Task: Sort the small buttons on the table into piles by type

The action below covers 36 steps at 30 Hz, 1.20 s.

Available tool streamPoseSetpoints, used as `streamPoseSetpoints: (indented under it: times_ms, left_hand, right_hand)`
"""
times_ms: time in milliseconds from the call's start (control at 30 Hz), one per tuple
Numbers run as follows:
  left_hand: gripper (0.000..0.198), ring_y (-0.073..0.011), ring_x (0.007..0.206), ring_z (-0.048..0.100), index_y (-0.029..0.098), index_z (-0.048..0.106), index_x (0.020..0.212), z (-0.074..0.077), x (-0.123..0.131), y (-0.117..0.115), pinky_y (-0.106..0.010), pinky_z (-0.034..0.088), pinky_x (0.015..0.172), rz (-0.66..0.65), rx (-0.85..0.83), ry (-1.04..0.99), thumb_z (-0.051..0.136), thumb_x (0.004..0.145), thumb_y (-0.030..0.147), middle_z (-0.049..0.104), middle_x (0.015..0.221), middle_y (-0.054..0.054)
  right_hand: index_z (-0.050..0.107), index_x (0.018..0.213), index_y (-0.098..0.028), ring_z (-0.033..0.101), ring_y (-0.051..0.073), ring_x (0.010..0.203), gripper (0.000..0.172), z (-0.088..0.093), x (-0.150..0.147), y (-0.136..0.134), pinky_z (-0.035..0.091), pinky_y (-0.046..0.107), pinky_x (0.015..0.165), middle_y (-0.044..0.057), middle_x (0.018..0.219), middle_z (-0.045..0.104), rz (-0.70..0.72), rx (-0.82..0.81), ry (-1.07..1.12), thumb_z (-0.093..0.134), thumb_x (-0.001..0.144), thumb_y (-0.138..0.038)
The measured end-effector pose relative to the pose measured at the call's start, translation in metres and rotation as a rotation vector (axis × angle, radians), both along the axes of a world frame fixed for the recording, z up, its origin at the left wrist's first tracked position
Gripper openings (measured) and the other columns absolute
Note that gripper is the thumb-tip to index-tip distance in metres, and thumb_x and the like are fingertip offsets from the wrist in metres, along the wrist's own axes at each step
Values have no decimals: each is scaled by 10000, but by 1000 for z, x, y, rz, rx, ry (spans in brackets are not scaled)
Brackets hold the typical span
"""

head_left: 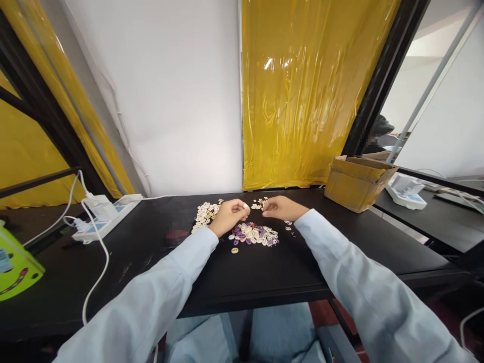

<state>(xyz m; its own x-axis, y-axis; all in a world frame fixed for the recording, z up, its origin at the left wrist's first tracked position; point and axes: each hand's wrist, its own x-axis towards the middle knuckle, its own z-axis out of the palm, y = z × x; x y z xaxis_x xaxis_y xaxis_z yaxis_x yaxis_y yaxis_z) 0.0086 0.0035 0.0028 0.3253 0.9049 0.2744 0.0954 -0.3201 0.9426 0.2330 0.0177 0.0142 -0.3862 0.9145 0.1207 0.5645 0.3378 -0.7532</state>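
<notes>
My left hand (231,216) is above the table with thumb and fingers pinched on a small white oval piece (245,206). To its right, my right hand (283,207) has its fingers curled together; whether anything sits between them is too small to tell. Below and between both hands lies a mixed pile of small oval button-like pieces (257,234), white, purple and orange-brown, with holes. A heap of white oval pieces (204,213) lies just left of my left hand, partly hidden by it. Beyond the hands is a smaller group (257,205). One yellowish piece (235,250) lies alone in front.
The black table (264,280) runs wide in front of me. A cardboard box (357,184) stands at the back right. On the left are a white power strip (109,217) with cables and a lime-green container (17,267). A yellow plastic curtain (302,101) hangs behind.
</notes>
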Motion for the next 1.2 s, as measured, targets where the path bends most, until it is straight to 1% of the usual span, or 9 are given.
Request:
streamPoseSetpoints:
  times_ms: [100, 200, 400, 500, 833, 967, 1067, 1133, 1200]
  left_hand:
    - [218, -139, 658, 649, 119, 622, 815, -1, -2, 1, -287, 556, 650, 26, -19, 11, 723, 712, 283, 678, 727, -51]
    - [229, -160, 700, 669, 108, 640, 848, -2, -3, 1, -312, 563, 689, 30, -35, 9, 724, 718, 278, 699, 783, -80]
    - [288, -188, 753, 689, 101, 659, 900, -4, -4, 3, -356, 575, 747, 46, -57, -22, 748, 709, 298, 717, 841, -106]
    - [284, -186, 753, 689, 103, 658, 895, -6, -6, 4, -352, 579, 743, 56, -55, -26, 744, 712, 303, 717, 846, -104]
    - [251, -174, 723, 687, 113, 661, 872, -9, -4, 6, -321, 590, 690, 13, -34, -26, 735, 718, 298, 717, 826, -89]
    - [250, -172, 736, 694, 105, 665, 905, -9, -3, 6, -324, 592, 723, 21, -72, -52, 731, 732, 272, 721, 843, -95]
    - [258, -181, 740, 699, 99, 672, 899, -9, -3, 6, -339, 590, 744, 13, -105, -69, 747, 719, 267, 723, 846, -104]
    - [276, -184, 738, 701, 96, 675, 897, -9, -3, 5, -348, 589, 752, -5, -107, -90, 757, 710, 282, 725, 844, -107]
    - [298, -188, 738, 703, 91, 674, 903, -8, -2, 4, -353, 588, 757, -25, -110, -102, 764, 703, 292, 725, 821, -103]
  right_hand:
    - [670, 643, -143, 603, 148, 608, 126, 2, 35, 11, 447, 242, 585, 27, 610, 656, -237, 30, -301, 734, 651, -251]
    - [659, 603, -144, 594, 146, 571, 105, -2, 55, 19, 426, 238, 553, 20, 560, 628, -334, -42, -430, 741, 624, -207]
    - [682, 702, -151, 605, 144, 568, 122, -7, 54, 23, 436, 235, 539, 41, 639, 668, -469, -6, -464, 745, 619, -214]
    - [681, 627, -154, 628, 171, 586, 54, -4, 53, 20, 448, 247, 545, 73, 624, 677, -529, -34, -501, 722, 620, -189]
    - [684, 676, -170, 641, 196, 731, 70, -3, 55, 17, 432, 257, 614, 102, 809, 708, -579, 71, -549, 615, 685, -158]
    - [659, 750, -180, 589, 158, 666, 87, 4, 45, 10, 386, 242, 589, 58, 744, 680, -482, 238, -477, 573, 739, -170]
    - [641, 857, -188, 545, 142, 631, 150, 8, 22, -2, 388, 243, 615, 18, 678, 636, -214, 426, -311, 521, 833, -275]
    - [631, 876, -179, 538, 128, 627, 177, 8, 3, -11, 400, 231, 612, 12, 704, 631, -21, 413, -168, 504, 854, -300]
    - [631, 870, -175, 520, 119, 604, 184, 5, -13, -18, 395, 224, 594, 1, 681, 613, 89, 386, -109, 507, 859, -310]
